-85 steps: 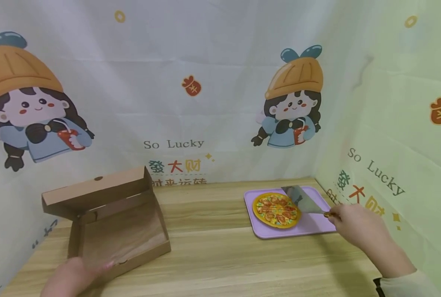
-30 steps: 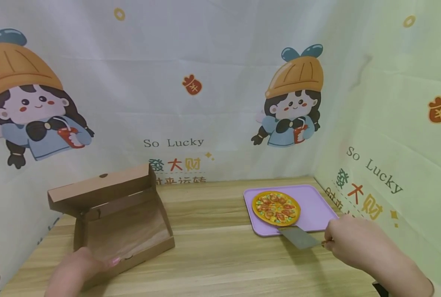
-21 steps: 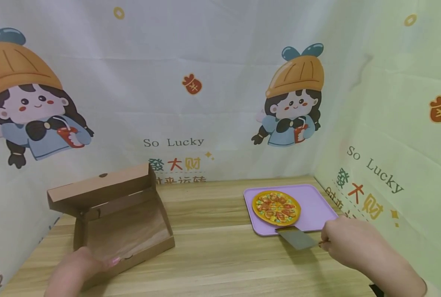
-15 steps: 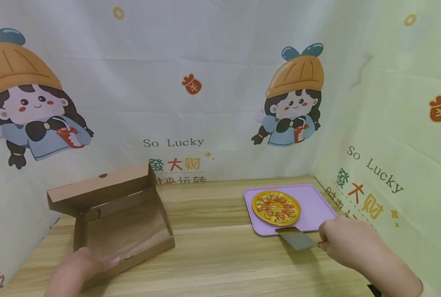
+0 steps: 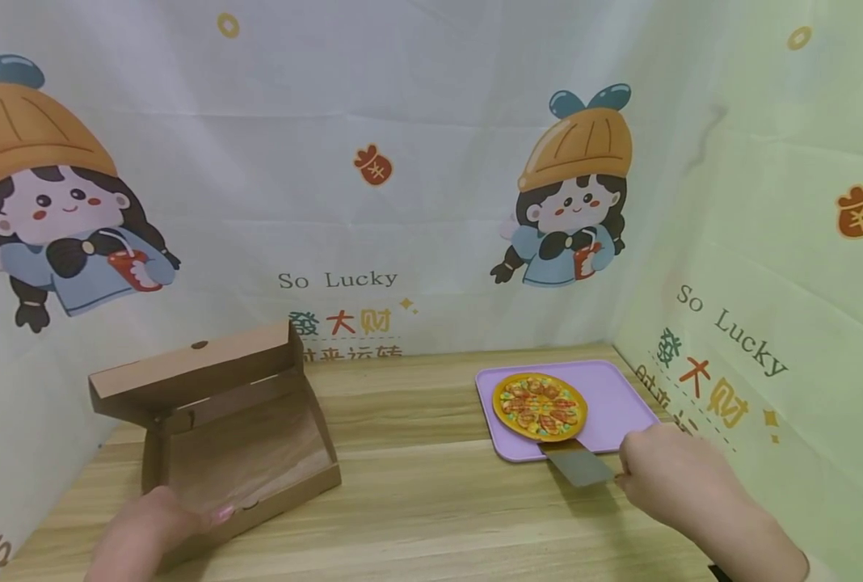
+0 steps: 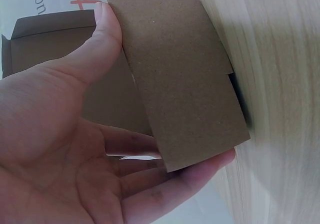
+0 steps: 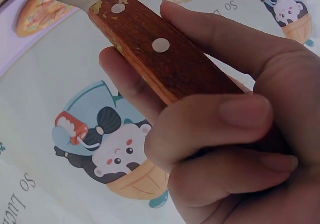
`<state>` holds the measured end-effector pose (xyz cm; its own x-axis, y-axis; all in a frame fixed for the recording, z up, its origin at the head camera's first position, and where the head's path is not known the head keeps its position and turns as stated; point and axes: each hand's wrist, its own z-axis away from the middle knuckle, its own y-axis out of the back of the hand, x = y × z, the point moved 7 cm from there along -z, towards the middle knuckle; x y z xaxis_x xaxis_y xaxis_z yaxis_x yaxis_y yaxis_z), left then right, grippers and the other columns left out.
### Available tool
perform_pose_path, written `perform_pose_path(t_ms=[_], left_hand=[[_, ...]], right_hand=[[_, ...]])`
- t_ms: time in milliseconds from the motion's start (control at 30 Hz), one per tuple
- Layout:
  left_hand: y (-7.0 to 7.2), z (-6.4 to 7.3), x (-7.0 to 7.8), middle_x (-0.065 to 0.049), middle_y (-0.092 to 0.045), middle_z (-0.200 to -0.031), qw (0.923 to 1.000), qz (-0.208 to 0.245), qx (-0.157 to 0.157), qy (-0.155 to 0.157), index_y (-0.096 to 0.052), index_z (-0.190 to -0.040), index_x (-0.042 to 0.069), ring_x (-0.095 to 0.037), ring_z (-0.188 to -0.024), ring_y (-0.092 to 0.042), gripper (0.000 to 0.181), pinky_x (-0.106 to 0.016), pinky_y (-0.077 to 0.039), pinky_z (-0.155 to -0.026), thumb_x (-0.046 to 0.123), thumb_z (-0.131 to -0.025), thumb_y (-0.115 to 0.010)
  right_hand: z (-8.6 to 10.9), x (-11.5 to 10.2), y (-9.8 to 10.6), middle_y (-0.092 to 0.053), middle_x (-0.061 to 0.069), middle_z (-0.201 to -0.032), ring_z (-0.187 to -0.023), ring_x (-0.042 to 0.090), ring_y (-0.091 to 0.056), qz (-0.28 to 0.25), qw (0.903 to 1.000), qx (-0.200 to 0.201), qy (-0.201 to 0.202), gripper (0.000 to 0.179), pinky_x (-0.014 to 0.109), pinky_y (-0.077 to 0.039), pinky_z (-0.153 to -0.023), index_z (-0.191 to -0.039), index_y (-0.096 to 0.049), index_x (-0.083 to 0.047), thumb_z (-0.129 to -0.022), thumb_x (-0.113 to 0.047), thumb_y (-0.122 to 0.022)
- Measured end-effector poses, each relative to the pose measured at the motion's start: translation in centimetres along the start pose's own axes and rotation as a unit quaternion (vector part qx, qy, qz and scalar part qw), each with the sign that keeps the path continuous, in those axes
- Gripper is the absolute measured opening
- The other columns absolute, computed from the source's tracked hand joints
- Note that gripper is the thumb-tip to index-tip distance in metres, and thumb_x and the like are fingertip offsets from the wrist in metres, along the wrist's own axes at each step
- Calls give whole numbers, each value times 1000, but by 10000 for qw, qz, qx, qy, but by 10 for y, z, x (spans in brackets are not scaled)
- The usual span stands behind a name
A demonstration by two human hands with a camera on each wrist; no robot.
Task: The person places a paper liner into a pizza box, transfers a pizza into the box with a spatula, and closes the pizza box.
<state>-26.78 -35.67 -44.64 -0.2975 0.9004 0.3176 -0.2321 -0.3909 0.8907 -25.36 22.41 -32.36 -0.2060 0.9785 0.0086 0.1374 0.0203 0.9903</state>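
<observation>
Your spatula (image 5: 580, 467), held in your right grip (image 5: 667, 469), had moved to the front edge of the tray (image 5: 620, 414). On the tray lay the pizza (image 5: 540, 406). Left of the tray, your left grip (image 5: 148, 525) pinched the box (image 5: 293, 495). Pushing hard could have slid the pizza off.

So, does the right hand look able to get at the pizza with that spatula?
Probably yes: the right hand grips the spatula, its blade tip is by the near edge of the pizza, and nothing visible blocks the way.
</observation>
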Motion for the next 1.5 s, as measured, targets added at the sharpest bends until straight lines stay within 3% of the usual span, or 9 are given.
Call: perform_pose_path(t_ms=[133,667,1067,1267,1500], left_hand=[[-1,1,0,-52,-51,-134,10000,-34,-29,44,-46,-132,-30,-72,-123,-52,128,-74,-52,-96,86,-82,-67],[1,4,2,-53,-52,-133,10000,-88,33,-16,-45,-132,-31,-72,-121,-53,128,-74,-52,-95,85,-83,-67],[3,5,4,-53,-52,-131,10000,-85,37,-21,-44,-133,-31,-73,-120,-53,130,-75,-52,-95,87,-82,-66],[1,4,3,-54,-51,-132,10000,-88,-5,-13,-45,-132,-31,-73,-121,-52,130,-74,-52,-97,87,-81,-66],[1,5,3,-53,-51,-133,9999,-96,23,-27,-44,-133,-31,-73,-122,-52,129,-75,-52,-95,86,-82,-66]], right_hand=[[3,-2,-3,-49,-5,-55,-54,16,-45,-2,10000,99,-7,37,33,-38,-46,-60,-53,-18,-84,-18,-81],[-2,-4,-6,-49,-2,-56,-52,16,-45,-16,10000,-1,-85,33,32,-37,-46,-62,-52,-16,-78,-11,-80],[-14,-4,-11,-53,-1,-59,-53,17,-48,28,9999,74,131,30,32,-41,-45,-64,-59,-14,-79,-14,-85],[-20,-6,-20,-58,-1,-63,-57,17,-50,195,9998,81,54,23,40,-47,-51,-69,-63,-14,-80,-16,-82],[-27,-13,-27,-63,4,-69,-58,18,-55,-141,9999,31,-11,12,37,-49,-48,-77,-67,-10,-81,-6,-78]])
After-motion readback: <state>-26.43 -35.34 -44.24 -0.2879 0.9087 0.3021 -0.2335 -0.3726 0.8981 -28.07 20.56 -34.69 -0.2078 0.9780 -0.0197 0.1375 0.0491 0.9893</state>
